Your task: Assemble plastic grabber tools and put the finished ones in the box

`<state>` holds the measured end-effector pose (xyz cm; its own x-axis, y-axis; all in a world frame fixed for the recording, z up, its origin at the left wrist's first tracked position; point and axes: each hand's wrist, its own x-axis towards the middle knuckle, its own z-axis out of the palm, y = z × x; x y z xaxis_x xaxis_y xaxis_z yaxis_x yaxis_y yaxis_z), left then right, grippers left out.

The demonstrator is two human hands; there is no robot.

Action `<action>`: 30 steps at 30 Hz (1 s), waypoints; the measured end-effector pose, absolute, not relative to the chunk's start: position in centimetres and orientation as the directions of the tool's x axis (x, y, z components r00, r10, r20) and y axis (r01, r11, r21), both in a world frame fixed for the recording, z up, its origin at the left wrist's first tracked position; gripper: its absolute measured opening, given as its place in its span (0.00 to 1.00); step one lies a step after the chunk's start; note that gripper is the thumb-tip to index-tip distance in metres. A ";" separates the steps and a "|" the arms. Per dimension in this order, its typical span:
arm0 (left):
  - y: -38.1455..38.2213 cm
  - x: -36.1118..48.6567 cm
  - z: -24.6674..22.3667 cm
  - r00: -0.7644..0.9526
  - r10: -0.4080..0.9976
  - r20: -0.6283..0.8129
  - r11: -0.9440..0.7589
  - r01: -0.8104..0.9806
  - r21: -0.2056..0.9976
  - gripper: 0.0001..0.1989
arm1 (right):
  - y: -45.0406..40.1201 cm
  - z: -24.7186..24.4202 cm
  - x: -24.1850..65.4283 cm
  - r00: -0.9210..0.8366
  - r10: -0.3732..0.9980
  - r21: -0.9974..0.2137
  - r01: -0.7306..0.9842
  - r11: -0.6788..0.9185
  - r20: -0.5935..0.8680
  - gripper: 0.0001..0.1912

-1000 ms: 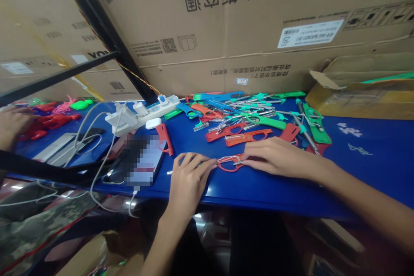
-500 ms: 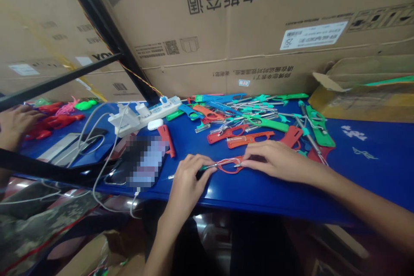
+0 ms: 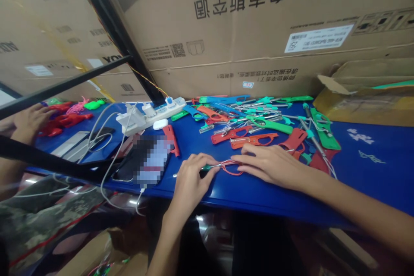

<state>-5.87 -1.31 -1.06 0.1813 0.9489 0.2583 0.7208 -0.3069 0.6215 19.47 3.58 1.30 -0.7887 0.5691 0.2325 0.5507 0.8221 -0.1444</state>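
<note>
Red lighter handle shell (image 3: 231,174): it lies low over the blue table (image 3: 388,159), to the right of the phone (image 3: 150,164), its looped part between the person's two hands. The left hand (image 3: 191,177), just right of the phone, has thumb and fingertips closed on a thin metal rod (image 3: 214,165) with a dark green part (image 3: 205,167); the rod's tip meets the shell's near end. That pinch close to the tip probably gives fine control and keeps the rod in line with the shell. The right hand (image 3: 274,164), farther right of the phone, spreads its fingers over the shell's other end, perhaps to steady it. Whether they clamp it or only rest there, I cannot tell, as the hand hides that end.

An orange handle shell (image 3: 254,140) and a green handle shell (image 3: 271,125) lie in a jumble to the phone's right and farther back, seemingly within easy reach. A red handle piece (image 3: 172,141) leans beside the phone's right edge. Behind the phone sit a white case (image 3: 161,124) and a power strip (image 3: 155,119), likely there to feed the cables. Well left of the phone, another person's hand (image 3: 32,123) is beside red soft toys (image 3: 64,125).
</note>
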 end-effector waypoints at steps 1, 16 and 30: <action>-1.3 -5.8 -0.9 0.175 0.955 0.238 -0.289 0.723 0.627 0.01 | 3.5 1.1 19.2 -0.798 0.550 -0.103 0.542 0.834 0.247 0.22; 0.1 -3.8 1.4 0.149 0.988 0.048 -0.147 0.776 0.613 0.05 | 3.9 0.4 19.2 -0.852 0.479 -0.051 0.480 0.876 0.213 0.22; -0.1 -4.6 1.0 0.282 0.952 0.122 -0.299 0.755 0.584 0.03 | 3.1 0.6 18.2 -0.856 0.469 0.020 0.484 0.875 0.217 0.18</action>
